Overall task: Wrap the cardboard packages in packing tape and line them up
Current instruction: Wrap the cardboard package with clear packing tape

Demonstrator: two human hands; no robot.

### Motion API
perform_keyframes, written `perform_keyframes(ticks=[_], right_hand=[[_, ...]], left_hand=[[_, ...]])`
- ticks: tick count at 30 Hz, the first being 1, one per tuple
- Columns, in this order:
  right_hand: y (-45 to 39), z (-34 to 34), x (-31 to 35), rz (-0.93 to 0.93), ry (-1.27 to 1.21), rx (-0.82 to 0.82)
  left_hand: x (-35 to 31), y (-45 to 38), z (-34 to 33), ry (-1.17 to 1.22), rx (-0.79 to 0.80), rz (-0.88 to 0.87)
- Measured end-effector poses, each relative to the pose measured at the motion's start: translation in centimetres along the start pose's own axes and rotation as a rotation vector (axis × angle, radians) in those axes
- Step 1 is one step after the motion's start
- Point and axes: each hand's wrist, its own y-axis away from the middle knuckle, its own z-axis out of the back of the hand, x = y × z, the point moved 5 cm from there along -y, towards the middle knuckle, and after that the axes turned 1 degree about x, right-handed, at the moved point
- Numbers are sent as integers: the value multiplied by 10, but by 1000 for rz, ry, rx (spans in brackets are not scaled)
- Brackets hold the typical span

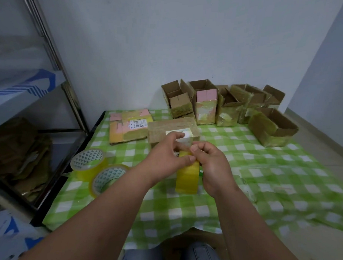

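Note:
A yellow roll of packing tape [187, 177] stands on edge over the green checked tablecloth [246, 195]. My right hand [212, 167] holds it from the right side, thumb and fingers at its top. My left hand [167, 159] pinches at the top of the roll with thumb and fingertip. Just behind the hands lies a closed brown cardboard package [172, 129] with a white label. A flat pink and yellow package [129, 127] lies to its left.
Two more tape rolls [88, 162] [108, 180] lie at the left. Several open cardboard boxes [224, 102] stand in a row by the wall, one larger box [271, 128] at the right. A metal shelf [49, 95] holds flattened cardboard at the left.

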Motion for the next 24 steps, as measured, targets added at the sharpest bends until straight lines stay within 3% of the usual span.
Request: perform_keyframes(ticks=[11, 18, 24], right_hand=[[28, -14, -5, -30, -116, -10], [30, -20, -3, -131, -61, 0], [33, -24, -1, -131, 32, 18]], left_hand=[[4, 17, 5, -99, -49, 18], [1, 34, 5, -259, -237, -220], [2, 42, 7, -317, -295, -333]])
